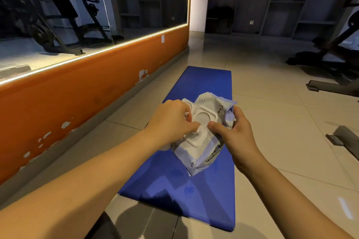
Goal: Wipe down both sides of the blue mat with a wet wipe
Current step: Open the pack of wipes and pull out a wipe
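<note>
We judge the blue mat (174,190) unwiped: left grip (172,120) pinches a wet wipe (199,129); right grip (235,132) clasps the wipes pack (202,147).

A single wide-angle camera sits at the person's head, facing forward and tilted down along the length of the blue mat (196,196). The mat's near short edge lies close to the frame's bottom and its far short edge about mid-height. Both forearms enter from the lower corners. The left hand (172,120) and right hand (236,134) sit central and near the lens, close enough to show the wet wipe (198,129) pinched at the wet-wipe pack (202,153). The orange wall (81,99) and mirror (58,15) run up the left, with tiled floor (291,132) to the right and shelving (281,0) far ahead.
</note>
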`<state>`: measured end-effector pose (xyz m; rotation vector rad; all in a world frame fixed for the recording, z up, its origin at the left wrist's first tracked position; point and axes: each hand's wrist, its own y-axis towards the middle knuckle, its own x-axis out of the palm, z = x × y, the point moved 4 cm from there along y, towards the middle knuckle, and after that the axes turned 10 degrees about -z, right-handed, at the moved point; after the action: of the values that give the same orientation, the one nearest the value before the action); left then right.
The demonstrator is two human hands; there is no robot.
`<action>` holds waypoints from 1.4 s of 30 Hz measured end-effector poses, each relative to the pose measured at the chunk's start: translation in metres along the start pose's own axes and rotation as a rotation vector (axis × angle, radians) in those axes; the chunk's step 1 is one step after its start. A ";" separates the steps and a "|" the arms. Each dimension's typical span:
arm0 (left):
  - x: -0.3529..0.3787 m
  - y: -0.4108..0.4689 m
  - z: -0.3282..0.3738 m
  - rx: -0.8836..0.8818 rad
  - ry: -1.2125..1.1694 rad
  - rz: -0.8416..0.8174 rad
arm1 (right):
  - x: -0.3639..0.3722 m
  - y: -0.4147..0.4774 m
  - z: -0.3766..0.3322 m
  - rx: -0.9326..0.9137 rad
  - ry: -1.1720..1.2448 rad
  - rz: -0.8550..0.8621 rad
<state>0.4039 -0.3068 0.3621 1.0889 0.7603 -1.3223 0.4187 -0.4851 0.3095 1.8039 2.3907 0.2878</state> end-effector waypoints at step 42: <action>-0.006 -0.008 0.014 0.316 -0.355 -0.165 | -0.006 0.011 0.025 0.408 0.179 0.019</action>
<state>0.3933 -0.3167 0.3706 1.0094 0.3899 -1.7617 0.4360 -0.4858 0.2881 2.0416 2.7153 -0.0464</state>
